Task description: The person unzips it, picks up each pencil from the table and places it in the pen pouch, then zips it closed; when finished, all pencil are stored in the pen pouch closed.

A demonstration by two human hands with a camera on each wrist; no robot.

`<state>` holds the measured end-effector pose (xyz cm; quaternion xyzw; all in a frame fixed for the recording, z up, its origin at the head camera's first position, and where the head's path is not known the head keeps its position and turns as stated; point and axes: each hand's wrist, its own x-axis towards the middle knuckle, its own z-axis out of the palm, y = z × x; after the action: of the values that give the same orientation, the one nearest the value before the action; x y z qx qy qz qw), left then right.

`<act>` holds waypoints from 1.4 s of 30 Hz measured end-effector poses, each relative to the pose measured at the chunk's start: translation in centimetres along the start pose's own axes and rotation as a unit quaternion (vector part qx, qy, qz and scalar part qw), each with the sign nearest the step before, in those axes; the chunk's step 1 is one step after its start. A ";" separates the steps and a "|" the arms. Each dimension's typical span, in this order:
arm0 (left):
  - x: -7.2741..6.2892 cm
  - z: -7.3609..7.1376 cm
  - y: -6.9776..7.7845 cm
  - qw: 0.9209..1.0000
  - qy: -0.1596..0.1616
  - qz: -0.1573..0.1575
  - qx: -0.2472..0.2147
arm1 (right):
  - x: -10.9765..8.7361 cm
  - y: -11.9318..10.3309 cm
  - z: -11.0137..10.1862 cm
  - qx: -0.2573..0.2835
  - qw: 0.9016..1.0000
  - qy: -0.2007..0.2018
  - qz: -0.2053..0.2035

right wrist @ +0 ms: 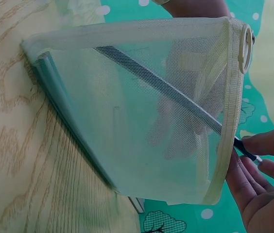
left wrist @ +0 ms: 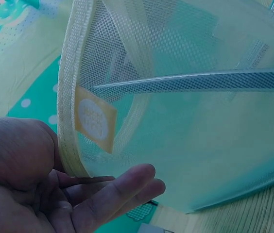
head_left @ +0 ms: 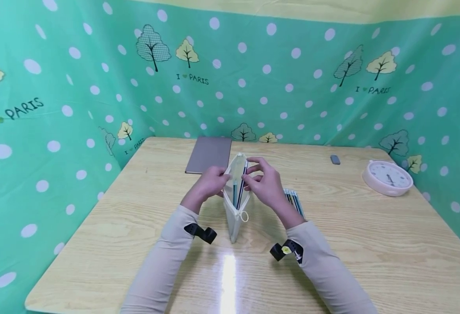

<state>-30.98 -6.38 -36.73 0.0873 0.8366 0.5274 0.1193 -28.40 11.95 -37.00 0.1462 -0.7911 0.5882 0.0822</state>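
Note:
A pale, see-through mesh zip pouch stands upright on the table with its zipped mouth open. My left hand grips one side of the mouth. In the left wrist view, a small yellow label hangs from that edge. My right hand pinches the upper end of a dark pencil, which slants down inside the pouch. The right fingers also touch the pouch's rim. A teal pencil is inside too, seen through the mouth. In the right wrist view, the left fingers show blurred through the mesh.
Several pencils lie side by side on the table, partly behind the right forearm. A grey notebook lies behind the left hand. Farther right are a small grey eraser-like block and a round pink clock. A green dotted cloth hangs around the table.

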 end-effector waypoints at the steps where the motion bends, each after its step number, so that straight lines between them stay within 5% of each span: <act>1: 0.0 0.0 0.0 1.000 -0.001 -0.001 -0.001 | 0.0 0.1 0.0 0.000 1.000 -0.001 0.001; 33: -0.2 0.0 0.2 1.000 -0.002 0.008 0.006 | -0.1 -0.4 0.0 -0.009 1.000 -0.022 0.019; 37: -0.2 0.0 0.2 1.000 0.001 0.009 0.010 | 0.1 -0.8 -0.9 -0.007 1.000 -0.022 0.015; 42: -0.2 0.2 0.1 1.000 0.001 0.006 -0.001 | 1.2 -1.0 -4.1 -0.003 1.000 0.026 0.014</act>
<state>-30.71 -6.24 -36.63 0.0914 0.8358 0.5289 0.1155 -29.39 15.41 -34.55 0.1195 -0.7926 0.5903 0.0950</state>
